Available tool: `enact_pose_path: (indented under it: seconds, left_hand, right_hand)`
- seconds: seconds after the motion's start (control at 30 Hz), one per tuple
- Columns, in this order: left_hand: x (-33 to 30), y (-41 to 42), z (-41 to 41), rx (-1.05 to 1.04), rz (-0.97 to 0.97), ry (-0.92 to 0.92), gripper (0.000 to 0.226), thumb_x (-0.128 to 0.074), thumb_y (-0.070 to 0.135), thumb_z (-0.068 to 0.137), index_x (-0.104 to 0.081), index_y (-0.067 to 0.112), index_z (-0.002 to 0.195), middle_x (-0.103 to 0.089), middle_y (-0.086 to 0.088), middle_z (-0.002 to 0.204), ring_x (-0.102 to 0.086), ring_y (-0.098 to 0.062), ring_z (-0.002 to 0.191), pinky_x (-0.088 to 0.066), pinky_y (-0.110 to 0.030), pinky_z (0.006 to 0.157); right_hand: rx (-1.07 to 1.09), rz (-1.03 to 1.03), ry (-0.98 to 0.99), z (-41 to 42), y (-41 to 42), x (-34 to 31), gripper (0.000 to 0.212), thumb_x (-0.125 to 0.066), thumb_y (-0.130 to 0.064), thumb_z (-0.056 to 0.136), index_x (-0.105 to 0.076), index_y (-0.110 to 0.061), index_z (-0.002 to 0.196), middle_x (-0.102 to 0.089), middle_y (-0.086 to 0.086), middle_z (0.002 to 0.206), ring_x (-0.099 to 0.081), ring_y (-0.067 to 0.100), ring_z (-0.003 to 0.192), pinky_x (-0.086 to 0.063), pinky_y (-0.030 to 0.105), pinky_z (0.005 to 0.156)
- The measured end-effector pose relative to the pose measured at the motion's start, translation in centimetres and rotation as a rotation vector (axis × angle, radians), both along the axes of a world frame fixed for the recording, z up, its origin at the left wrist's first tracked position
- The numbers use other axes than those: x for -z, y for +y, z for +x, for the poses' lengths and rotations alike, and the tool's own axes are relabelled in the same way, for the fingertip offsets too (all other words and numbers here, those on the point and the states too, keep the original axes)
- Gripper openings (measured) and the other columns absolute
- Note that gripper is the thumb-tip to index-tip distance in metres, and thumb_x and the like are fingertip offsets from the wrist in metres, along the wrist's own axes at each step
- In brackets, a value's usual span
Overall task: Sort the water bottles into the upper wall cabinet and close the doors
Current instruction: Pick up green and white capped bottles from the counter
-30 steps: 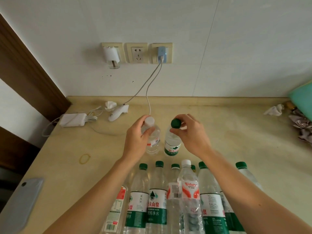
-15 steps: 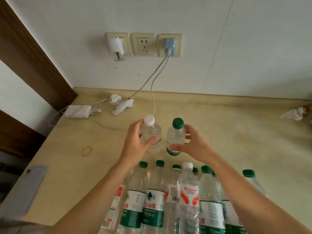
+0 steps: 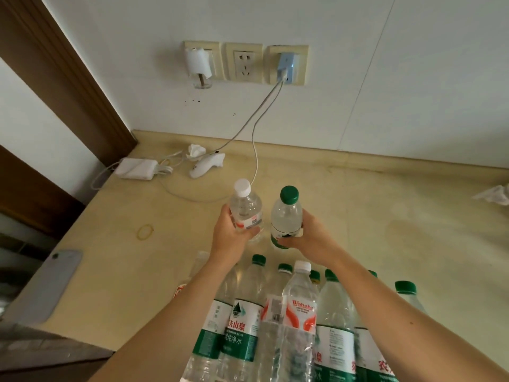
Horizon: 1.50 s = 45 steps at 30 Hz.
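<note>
Above the worktop [image 3: 413, 216], the left hand [image 3: 231, 238] is gripping a small white-capped bottle [image 3: 246, 209] and the right hand [image 3: 308, 238] is gripping a small green-capped bottle [image 3: 286, 216], both held upright, just beside each other. More bottles [image 3: 275, 321] are standing crowded near the front edge. No cabinet is showing. Judging from this, lifting both at once is risking a slip, or a forearm knocking the crowded row over.

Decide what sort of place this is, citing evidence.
Probably a home kitchen or utility corner: a beige stone-like countertop against a white tiled wall, a row of cream wall sockets with chargers plugged in, and many clear plastic water bottles standing together.
</note>
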State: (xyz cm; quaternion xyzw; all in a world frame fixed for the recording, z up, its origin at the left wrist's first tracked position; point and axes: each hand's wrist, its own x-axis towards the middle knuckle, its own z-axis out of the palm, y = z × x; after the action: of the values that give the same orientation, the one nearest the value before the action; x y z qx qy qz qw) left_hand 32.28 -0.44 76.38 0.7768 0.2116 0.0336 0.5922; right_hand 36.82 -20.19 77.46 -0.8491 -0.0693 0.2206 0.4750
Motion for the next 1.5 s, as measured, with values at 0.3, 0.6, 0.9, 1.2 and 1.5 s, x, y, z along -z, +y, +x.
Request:
enact_pose_path:
  seconds: [0.3, 0.6, 0.9, 1.2, 1.5]
  left_hand:
    - [-4.9, 1.7, -1.7, 0.083, -0.088, -0.156, 0.058, -0.089, 0.019, 0.075, -0.058, 0.041, 0.119, -0.072, 0.024, 0.107, -0.069, 0.004, 0.096, -0.054, -0.023, 0.082]
    - [-18.0, 2.3, -4.2, 0.278, -0.074, -0.468, 0.056, -0.09, 0.042, 0.071, -0.06, 0.043, 0.118, -0.069, 0.03, 0.108, -0.063, 0.012, 0.097, -0.049, -0.02, 0.079]
    - [-35.8, 0.4, -6.6, 0.412, -0.083, -0.879, 0.055, -0.089, 0.026, 0.073, -0.064, 0.032, 0.122, -0.072, 0.023, 0.106, -0.066, 0.004, 0.095, -0.052, -0.013, 0.074]
    - [-50.5, -2.0, -7.3, 0.469, -0.155, -1.162, 0.049, -0.087, 0.028, 0.077, -0.064, 0.034, 0.121, -0.071, 0.022, 0.109, -0.065, 0.005, 0.1, -0.048, -0.015, 0.077]
    - [-56.9, -5.0, -3.1, 0.37, -0.006, -1.31, 0.043, -0.085, 0.032, 0.079, -0.064, 0.035, 0.116, -0.07, 0.024, 0.097, -0.061, 0.015, 0.093, -0.045, -0.001, 0.068]
  right_hand:
    - [0.242, 0.092, -0.188, -3.3, -0.5, -3.8, 0.066, -0.085, -0.031, 0.079, -0.05, -0.032, 0.135, -0.06, -0.013, 0.125, -0.055, 0.009, 0.115, -0.041, 0.021, 0.087]
    - [0.395, 0.232, -0.504, -10.6, 1.5, -17.3, 0.052, -0.086, -0.041, 0.073, -0.058, -0.047, 0.117, -0.069, -0.026, 0.111, -0.06, -0.011, 0.106, -0.047, 0.018, 0.086]
    - [0.532, 0.457, -0.904, -16.8, 0.0, -33.9, 0.051, -0.088, -0.021, 0.077, -0.064, -0.026, 0.121, -0.073, -0.014, 0.113, -0.065, 0.001, 0.105, -0.052, 0.01, 0.074]
    - [0.591, 0.502, -1.239, -16.5, -1.1, -47.8, 0.036, -0.086, -0.023, 0.078, -0.065, -0.036, 0.104, -0.075, -0.02, 0.1, -0.069, -0.001, 0.093, -0.054, 0.014, 0.071]
    - [0.661, 0.43, -1.168, -9.5, -3.7, -57.0, 0.035, -0.087, -0.028, 0.077, -0.063, -0.03, 0.101, -0.073, -0.01, 0.096, -0.071, 0.012, 0.094, -0.056, 0.033, 0.079]
